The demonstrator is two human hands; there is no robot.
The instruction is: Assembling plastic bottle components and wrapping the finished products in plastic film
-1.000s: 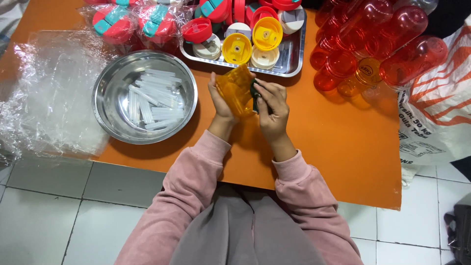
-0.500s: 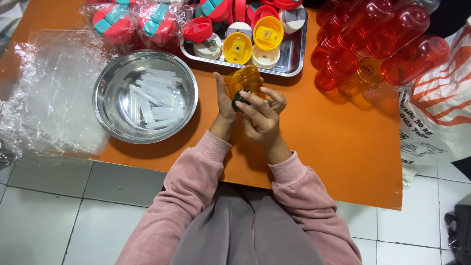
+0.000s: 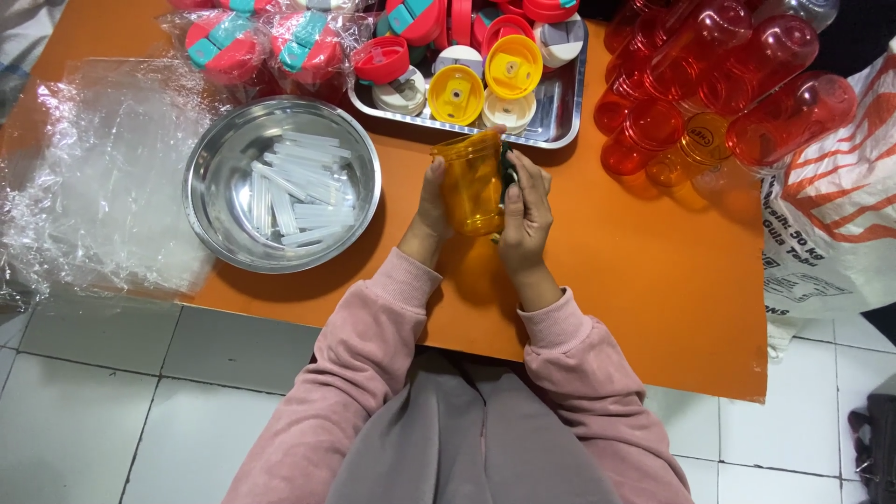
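I hold a clear yellow plastic cup point(image 3: 471, 185) between both hands above the orange table point(image 3: 653, 280). My left hand point(image 3: 431, 207) grips its left side. My right hand point(image 3: 525, 213) presses against its right side, with a small dark green piece point(image 3: 505, 170) tucked between fingers and cup. The cup's open end points away from me, toward the metal tray point(image 3: 558, 110).
A steel bowl point(image 3: 282, 183) of clear plastic sticks sits left of the cup. The tray holds yellow, red and white lids. Red and orange clear cups point(image 3: 723, 89) pile up at the right, by a white sack point(image 3: 835, 224). Crinkled clear plastic point(image 3: 93, 177) covers the left end.
Both hands have shifted around the yellow cup, turning it; it now stands lengthwise between my palms, and the right hand lies flat along its side.
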